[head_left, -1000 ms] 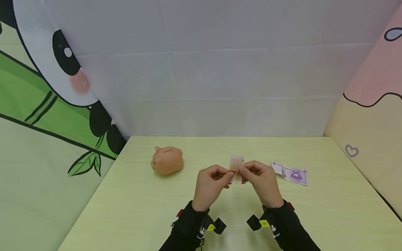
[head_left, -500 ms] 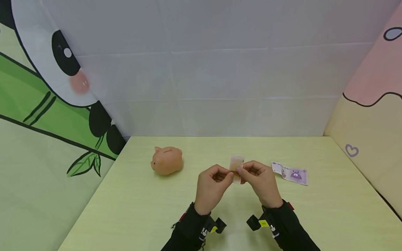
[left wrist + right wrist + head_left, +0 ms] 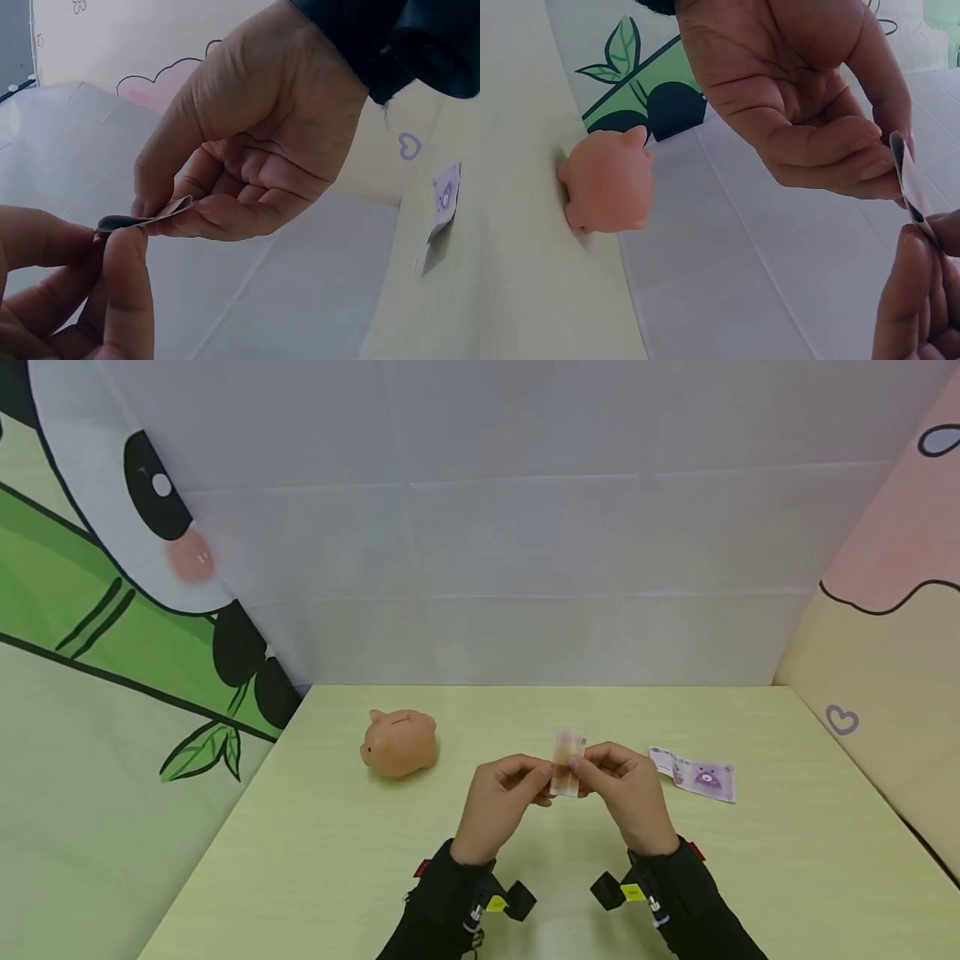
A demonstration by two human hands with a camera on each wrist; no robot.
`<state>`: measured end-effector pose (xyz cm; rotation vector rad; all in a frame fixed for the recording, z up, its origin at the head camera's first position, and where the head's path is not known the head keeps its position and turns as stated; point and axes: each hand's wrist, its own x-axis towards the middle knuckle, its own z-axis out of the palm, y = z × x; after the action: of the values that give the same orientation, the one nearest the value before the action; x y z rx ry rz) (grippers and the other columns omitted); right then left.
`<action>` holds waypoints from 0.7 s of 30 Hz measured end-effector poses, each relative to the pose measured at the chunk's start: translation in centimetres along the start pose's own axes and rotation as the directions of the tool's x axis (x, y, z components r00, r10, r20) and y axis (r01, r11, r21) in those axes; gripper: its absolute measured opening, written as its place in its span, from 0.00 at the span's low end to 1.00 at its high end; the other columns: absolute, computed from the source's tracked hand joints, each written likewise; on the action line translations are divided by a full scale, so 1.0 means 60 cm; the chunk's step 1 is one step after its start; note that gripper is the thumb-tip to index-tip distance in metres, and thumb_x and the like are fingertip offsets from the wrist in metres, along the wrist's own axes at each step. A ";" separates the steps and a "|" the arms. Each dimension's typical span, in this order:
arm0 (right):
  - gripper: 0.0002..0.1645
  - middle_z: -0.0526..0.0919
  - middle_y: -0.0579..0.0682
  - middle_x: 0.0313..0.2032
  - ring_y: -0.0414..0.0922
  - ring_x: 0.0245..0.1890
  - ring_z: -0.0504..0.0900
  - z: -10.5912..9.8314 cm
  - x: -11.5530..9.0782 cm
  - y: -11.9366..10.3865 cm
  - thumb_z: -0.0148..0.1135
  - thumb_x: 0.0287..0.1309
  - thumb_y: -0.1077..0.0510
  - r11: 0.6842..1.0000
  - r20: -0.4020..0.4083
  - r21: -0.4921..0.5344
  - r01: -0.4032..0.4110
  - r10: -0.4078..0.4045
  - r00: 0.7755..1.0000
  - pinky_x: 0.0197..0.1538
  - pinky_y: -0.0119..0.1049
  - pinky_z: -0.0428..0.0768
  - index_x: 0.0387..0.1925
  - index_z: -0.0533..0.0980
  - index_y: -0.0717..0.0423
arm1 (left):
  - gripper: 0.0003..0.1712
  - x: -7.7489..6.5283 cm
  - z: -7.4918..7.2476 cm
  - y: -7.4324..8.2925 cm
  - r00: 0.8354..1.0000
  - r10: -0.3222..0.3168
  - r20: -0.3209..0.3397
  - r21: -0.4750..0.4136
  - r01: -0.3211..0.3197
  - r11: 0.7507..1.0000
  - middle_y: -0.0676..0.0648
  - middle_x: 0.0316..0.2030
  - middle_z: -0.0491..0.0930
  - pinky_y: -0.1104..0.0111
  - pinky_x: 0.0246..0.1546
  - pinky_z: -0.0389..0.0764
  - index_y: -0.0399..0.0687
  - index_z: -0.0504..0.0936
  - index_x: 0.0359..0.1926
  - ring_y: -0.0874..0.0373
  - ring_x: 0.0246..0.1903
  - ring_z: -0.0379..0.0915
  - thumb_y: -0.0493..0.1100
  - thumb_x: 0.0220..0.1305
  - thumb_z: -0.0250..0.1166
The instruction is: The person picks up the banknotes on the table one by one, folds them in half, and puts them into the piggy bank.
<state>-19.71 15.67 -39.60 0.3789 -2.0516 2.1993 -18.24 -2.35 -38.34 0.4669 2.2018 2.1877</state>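
Observation:
A folded pale orange banknote [image 3: 566, 739] stands upright between the two hands over the table. My left hand [image 3: 495, 802] pinches its left edge between thumb and fingers. On its right side my right hand [image 3: 622, 797] grips it, the thumb lying across its face. From the left wrist view the folded banknote [image 3: 161, 215] appears edge-on, its layers slightly parted into loops. In the right wrist view the left hand [image 3: 802, 112] is above and the right hand [image 3: 919, 300] at the lower right, with the note between their fingertips.
A pink piggy bank [image 3: 397, 745] with a slot on top stands on the table [image 3: 300, 860] at the left. Right of the hands lies a creased purple banknote [image 3: 705, 779] with a bear print. A white cloth backdrop [image 3: 525, 543] and printed side panels enclose the table.
The left thumb has slid back from the banknote's middle to its left edge, baring more of its face. The note has tilted slightly rightward; the right hand keeps its grip.

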 end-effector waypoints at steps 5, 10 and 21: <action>0.12 0.84 0.41 0.27 0.39 0.23 0.81 0.000 0.001 -0.001 0.63 0.63 0.64 1.000 0.007 0.001 0.002 -0.002 1.000 0.33 0.31 0.83 0.38 0.77 0.75 | 0.17 0.003 -0.009 -0.004 0.996 -0.055 0.072 -0.113 0.062 0.992 0.45 0.37 0.83 0.71 0.39 0.84 0.27 0.81 0.48 0.65 0.31 0.80 0.40 0.68 0.62; 0.09 0.85 0.41 0.28 0.38 0.25 0.80 -0.001 0.001 0.002 0.63 0.63 0.63 1.000 0.012 0.000 -0.006 0.006 1.000 0.34 0.31 0.83 0.37 0.79 0.70 | 0.21 0.005 -0.014 -0.008 0.988 -0.074 0.133 -0.164 0.095 0.982 0.49 0.40 0.83 0.68 0.44 0.85 0.27 0.78 0.52 0.64 0.36 0.82 0.43 0.68 0.63; 0.11 0.86 0.40 0.29 0.38 0.26 0.82 0.000 0.001 0.002 0.63 0.63 0.63 1.000 0.029 0.001 0.002 -0.002 1.000 0.34 0.32 0.84 0.39 0.79 0.72 | 0.25 0.005 -0.012 -0.006 0.974 -0.107 0.201 -0.178 0.144 0.973 0.30 0.55 0.76 0.63 0.48 0.84 0.32 0.75 0.60 0.61 0.43 0.84 0.45 0.69 0.62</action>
<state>-19.78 15.64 -39.72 0.4152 -2.0636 2.2064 -18.78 -2.99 -38.59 0.4911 1.8507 2.1610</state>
